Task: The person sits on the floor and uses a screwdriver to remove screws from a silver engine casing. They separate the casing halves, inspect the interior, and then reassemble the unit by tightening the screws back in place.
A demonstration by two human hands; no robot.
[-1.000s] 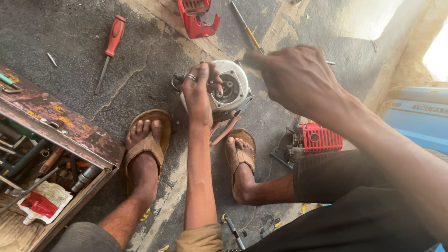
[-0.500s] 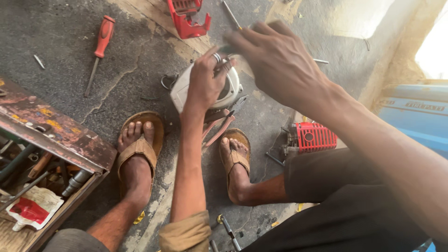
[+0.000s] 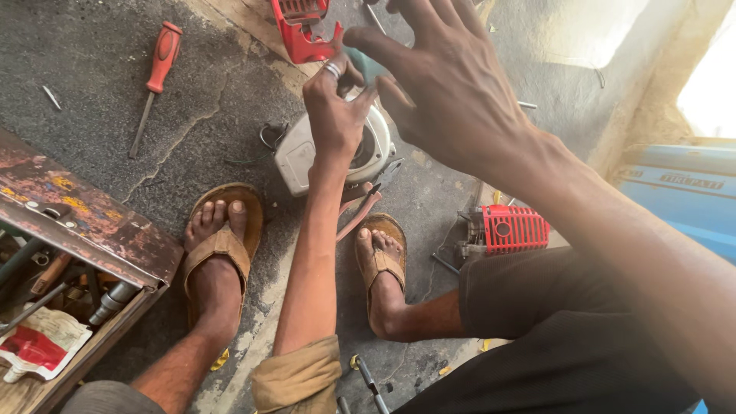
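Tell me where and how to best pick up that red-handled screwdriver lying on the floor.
Probably by the red handle of the screwdriver, coming straight down from above with fingers across its width. It lies flat on the concrete floor, handle at the upper end, thin shaft slanting down-left. The handle is the thicker part, and the floor around it is bare. Both the left hand and right hand are over at the white housing.
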